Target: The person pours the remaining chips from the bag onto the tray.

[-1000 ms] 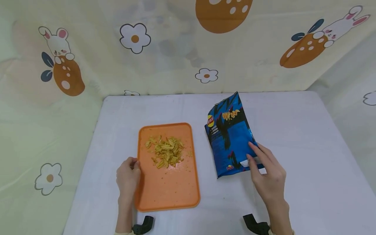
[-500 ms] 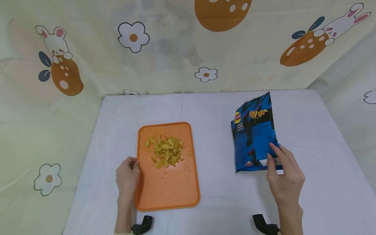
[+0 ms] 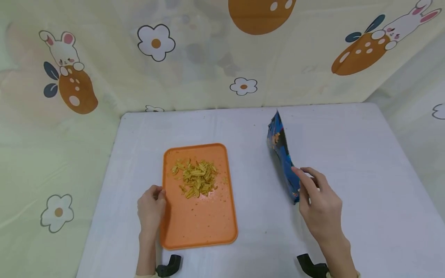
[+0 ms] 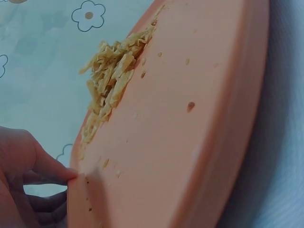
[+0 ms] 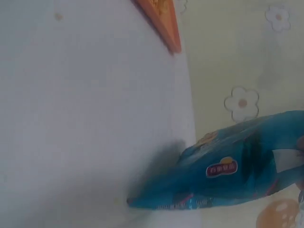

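My left hand point(image 3: 151, 208) pinches the left rim of an orange tray point(image 3: 199, 227). A small heap of yellow crinkled chip pieces point(image 3: 199, 179) lies on the tray's upper half, with crumbs scattered below it. My right hand point(image 3: 321, 206) grips a blue chip bag point(image 3: 286, 164) by its right edge. The bag stands nearly edge-on to the head view, to the right of the tray. In the right wrist view the bag point(image 5: 228, 166) shows its lower printed side, one corner close over the table. Only a sliver of the right fingers appears there.
A white-covered table point(image 3: 365, 173) carries the tray and extends right of the right hand. Behind it hangs a pale curtain point(image 3: 194, 77) printed with rabbits and flowers. Black curved pieces point(image 3: 169, 266) sit at both wrists.
The right hand first carried the bag right, away from the tray, then back left while turning it from face-on to edge-on. The left hand has stayed at the tray's rim.
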### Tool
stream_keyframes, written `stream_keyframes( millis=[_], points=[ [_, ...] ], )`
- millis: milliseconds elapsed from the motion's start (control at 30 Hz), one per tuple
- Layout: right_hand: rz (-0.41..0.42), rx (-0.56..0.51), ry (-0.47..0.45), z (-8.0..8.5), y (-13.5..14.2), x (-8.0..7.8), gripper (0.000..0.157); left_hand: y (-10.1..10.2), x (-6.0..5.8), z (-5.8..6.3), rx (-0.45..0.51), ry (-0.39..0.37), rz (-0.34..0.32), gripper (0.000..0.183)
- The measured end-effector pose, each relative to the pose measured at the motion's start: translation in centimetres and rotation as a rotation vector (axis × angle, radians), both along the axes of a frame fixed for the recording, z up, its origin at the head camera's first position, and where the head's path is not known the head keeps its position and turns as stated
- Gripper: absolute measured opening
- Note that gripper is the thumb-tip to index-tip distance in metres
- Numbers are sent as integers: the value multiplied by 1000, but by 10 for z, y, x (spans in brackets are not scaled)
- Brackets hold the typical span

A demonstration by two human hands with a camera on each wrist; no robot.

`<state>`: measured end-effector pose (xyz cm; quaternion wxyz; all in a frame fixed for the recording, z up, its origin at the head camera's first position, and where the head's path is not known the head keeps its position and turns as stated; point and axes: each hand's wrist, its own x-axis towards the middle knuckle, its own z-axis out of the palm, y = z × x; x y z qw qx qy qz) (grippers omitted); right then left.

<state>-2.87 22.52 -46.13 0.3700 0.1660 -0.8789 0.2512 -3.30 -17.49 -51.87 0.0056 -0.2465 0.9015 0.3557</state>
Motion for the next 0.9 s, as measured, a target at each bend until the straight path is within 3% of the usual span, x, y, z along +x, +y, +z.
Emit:
stream_keyframes(
  millis=[100,267,500,667,900],
  points=[
    [29,1,-58,1,-10,0,53,-1,0,0,-10,-1,-8,19],
    [68,24,-182,-4,-26,2,43,-2,1,0,-17,10,-18,19],
    [97,55,-229,-32,-50,-2,40,-2,1,0,-15,15,-14,19],
    [71,57,-257,-52,-62,-4,35,-2,2,-1,-12,11,-17,20],
    [-8,101,-413,-67,-73,1,33,-3,2,0,-7,10,-14,19]
  ],
)
